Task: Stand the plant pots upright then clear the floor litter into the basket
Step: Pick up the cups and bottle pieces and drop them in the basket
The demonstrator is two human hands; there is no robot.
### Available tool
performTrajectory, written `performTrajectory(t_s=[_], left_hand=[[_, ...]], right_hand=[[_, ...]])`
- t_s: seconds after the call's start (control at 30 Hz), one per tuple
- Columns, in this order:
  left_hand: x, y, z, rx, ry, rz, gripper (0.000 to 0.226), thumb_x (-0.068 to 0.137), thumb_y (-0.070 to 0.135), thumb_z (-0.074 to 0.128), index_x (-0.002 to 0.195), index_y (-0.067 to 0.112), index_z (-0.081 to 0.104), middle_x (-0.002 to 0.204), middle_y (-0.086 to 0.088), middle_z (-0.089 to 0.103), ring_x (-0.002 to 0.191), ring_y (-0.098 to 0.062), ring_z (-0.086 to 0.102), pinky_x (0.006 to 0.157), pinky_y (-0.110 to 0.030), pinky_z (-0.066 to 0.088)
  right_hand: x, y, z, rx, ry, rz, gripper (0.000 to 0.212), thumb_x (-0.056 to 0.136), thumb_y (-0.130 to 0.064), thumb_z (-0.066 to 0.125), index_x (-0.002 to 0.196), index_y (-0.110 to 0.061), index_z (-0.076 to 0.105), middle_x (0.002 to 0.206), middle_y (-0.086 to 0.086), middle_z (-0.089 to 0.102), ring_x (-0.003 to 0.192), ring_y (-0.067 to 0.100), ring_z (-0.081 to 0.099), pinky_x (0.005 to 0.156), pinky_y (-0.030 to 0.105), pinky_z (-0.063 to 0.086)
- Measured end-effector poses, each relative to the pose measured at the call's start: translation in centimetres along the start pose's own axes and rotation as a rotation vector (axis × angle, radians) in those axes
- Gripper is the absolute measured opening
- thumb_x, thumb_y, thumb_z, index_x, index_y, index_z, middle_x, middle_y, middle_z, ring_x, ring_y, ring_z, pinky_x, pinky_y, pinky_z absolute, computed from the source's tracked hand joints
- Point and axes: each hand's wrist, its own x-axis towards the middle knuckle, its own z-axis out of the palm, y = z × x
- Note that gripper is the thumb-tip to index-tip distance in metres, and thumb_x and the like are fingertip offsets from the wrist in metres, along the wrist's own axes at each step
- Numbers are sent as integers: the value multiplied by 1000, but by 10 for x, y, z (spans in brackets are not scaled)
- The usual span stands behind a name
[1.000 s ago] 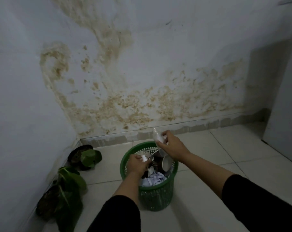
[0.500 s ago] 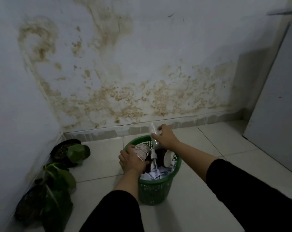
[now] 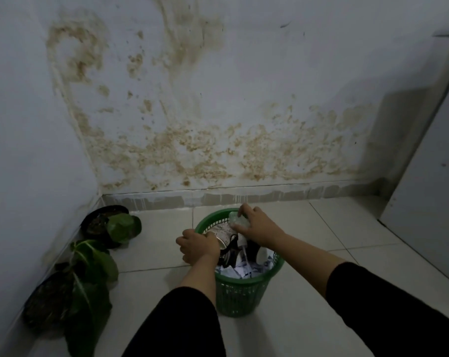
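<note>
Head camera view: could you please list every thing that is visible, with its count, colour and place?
Basket: one, green plastic, on the floor tiles at centre.
Litter: mixed white paper scraps, a printed can and dark items, inside the basket.
Clear plastic bottle: one, over the basket's far rim.
Plant pots: two, dark with green leaves, near the left wall; far pot, near pot.
Wall: white with brown stains.
Door or panel: grey, right.
Left hand: grips the can.
Right hand: grips the bottle.

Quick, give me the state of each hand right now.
Left hand: grips a printed paper cup at the green basket rim.
Right hand: holds a clear plastic bottle over the basket.
</note>
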Motion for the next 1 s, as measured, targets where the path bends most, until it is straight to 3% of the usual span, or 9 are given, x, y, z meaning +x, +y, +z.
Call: performTrajectory(t_s=[0.17, 0.27, 0.37, 0.5, 0.6, 0.73, 0.83, 0.9, 1.0], left_hand=[[4, -1, 4, -70, 19, -25, 33, 89, 17, 54, 119, 7, 45, 130, -18, 38, 112, -39, 47, 93, -45, 40], [6, -3, 5, -107, 30, -46, 30, 91, 10, 48, 120, 5, 46, 131, -19, 38, 113, -40, 47, 94, -46, 40], [5, -2, 3, -150, 37, -79, 29, 91, 6, 46, 120, 2, 47, 133, -21, 39, 115, -42, 48, 95, -47, 41], [6, -4, -2, -207, 10, -119, 33, 91, 7, 46, 123, 0, 48, 134, -22, 41, 116, -42, 49, 95, -44, 42], [11, -8, -3, -259, -29, -229, 38, 91, 12, 49, 126, -2, 50, 130, -24, 50, 115, -41, 52, 94, -44, 46], [12, -14, -2, -304, -155, -322, 42, 91, 21, 49, 123, -6, 54, 121, -26, 58, 107, -40, 59, 90, -42, 51], [14, -16, -3, -334, -179, -307, 37, 90, 18, 50, 117, -5, 59, 115, -25, 63, 101, -39, 62, 88, -44, 54], [17, -17, -5, -348, -170, -293, 34, 88, 17, 52, 113, -5, 61, 110, -24, 65, 97, -39, 64, 86, -45, 55], [25, -19, -7, -369, -136, -288, 33, 86, 21, 52, 106, -2, 65, 103, -23, 66, 94, -39, 63, 84, -45, 55]], right_hand=[[-5, 4, 13, -367, -136, -39, 56, 103, -51, 19, 155, -32, 19, 161, 1, 20, 147, 24, 22, 116, 54, 12], [-8, 3, 22, -405, -257, -75, 56, 104, -45, 17, 156, -32, 0, 165, -7, -3, 152, 18, 5, 115, 62, 0], [-6, 3, 20, -318, -231, -67, 57, 103, -51, 17, 156, -35, 5, 165, -6, 0, 152, 17, 4, 115, 62, -1], [-6, 11, 3, -150, 86, -29, 50, 100, -52, 22, 142, -29, 38, 149, 1, 39, 139, 20, 34, 109, 54, 20], [-5, 23, -10, -116, 219, 218, 52, 99, -56, 27, 138, -25, 41, 143, 8, 43, 131, 30, 42, 106, 53, 28], [-18, 28, -28, -57, -86, 555, 70, 100, -59, 15, 152, -13, 19, 153, 21, 30, 131, 41, 44, 108, 50, 38], [-29, 23, -34, 226, -313, 890, 106, 86, -80, 5, 140, 6, 38, 114, 29, 60, 91, 38, 67, 73, 42, 58], [-27, 23, -32, 322, -304, 914, 112, 83, -83, 3, 134, 8, 44, 90, 23, 62, 74, 33, 66, 62, 38, 56], [-15, 27, -22, 409, -200, 880, 104, 87, -80, 8, 134, 6, 42, 97, 23, 58, 68, 33, 59, 72, 40, 54]])
